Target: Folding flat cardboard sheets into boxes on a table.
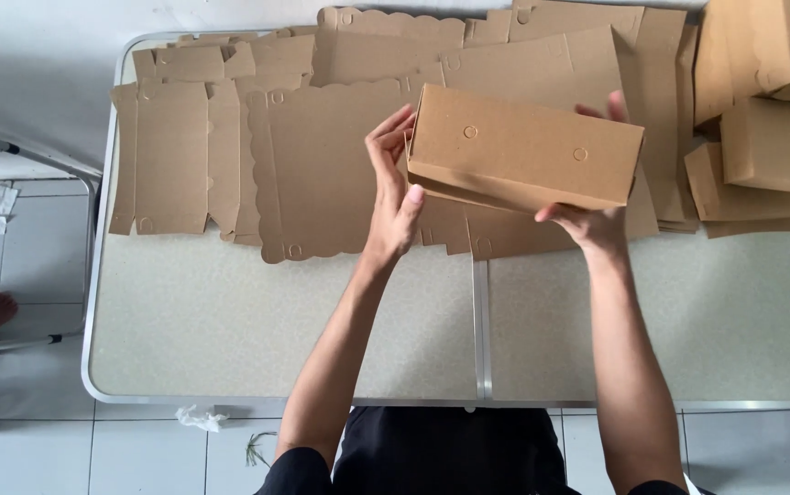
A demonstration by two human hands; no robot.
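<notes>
A grey speckled folding table (230,321) with a metal rim is being seen from above, its two halves being joined by a metal strip down the middle. Its far half is being covered by flat, unfolded cardboard blanks (312,174) with scalloped edges, which are being overlapped from the left side across to the centre. At the far right, a stack of folded boxes (771,137) is being kept, touching the blanks beside it.

A brown cardboard box (523,151) is being held above the blanks, right of the table's centre. It is oblong and closed, tilted so that its right end is being dipped lower, and two small round marks are being shown on its upper face.

The box is being grasped at both ends. The left hand (393,188) is being curled around the left end, fingers spread along the far edge and the thumb being pressed against the near lower edge. The right hand (597,220) is being cupped under the right end, with fingertips being shown above the far edge.
</notes>
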